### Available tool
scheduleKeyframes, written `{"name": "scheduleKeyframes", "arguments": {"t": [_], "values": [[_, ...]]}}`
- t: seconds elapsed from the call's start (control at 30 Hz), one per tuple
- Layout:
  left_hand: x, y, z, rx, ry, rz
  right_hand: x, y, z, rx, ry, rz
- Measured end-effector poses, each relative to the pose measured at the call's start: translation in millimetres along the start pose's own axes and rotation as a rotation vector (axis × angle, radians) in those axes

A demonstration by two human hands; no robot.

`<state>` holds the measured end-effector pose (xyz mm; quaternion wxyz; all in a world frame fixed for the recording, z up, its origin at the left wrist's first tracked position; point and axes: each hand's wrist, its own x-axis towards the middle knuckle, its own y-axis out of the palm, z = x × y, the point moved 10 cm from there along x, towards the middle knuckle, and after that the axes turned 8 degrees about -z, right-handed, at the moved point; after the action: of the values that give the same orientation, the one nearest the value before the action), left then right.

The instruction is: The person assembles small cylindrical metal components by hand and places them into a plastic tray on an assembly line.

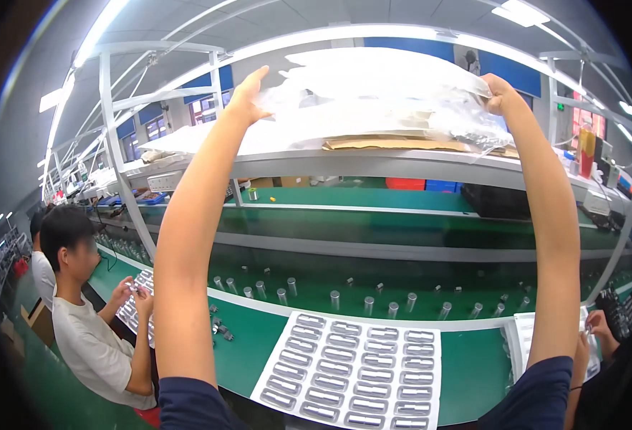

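Note:
Both my arms reach up to a raised shelf, where a large clear plastic bag with white contents lies. My left hand is at the bag's left end, thumb and fingers spread apart. At the bag's right end my right hand has its fingers closed on the crumpled plastic. Under the bag lie white sheets and a flat piece of brown cardboard. Below, on the green bench between my arms, sits a white tray whose rows of pockets hold small dark and silver parts.
Several silver cylinders stand along the green conveyor behind the tray. A seated person in a light shirt works at the left; another person's hands are at a tray on the right. White frame posts hold up the shelf.

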<state>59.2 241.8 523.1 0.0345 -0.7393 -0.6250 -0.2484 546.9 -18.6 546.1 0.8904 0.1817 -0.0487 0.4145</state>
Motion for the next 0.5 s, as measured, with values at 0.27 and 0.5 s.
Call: {"name": "scheduleKeyframes", "arguments": {"t": [0.27, 0.5], "values": [[-48.4, 60.4, -4.6, 0.274, 0.447, 0.326, -56.1, 121.7, -48.9, 0.528, -0.042, -0.135], [7.5, 16.4, 21.4, 0.535, 0.273, 0.067, -94.4, 263.0, -93.4, 0.734, 0.047, -0.287]]}}
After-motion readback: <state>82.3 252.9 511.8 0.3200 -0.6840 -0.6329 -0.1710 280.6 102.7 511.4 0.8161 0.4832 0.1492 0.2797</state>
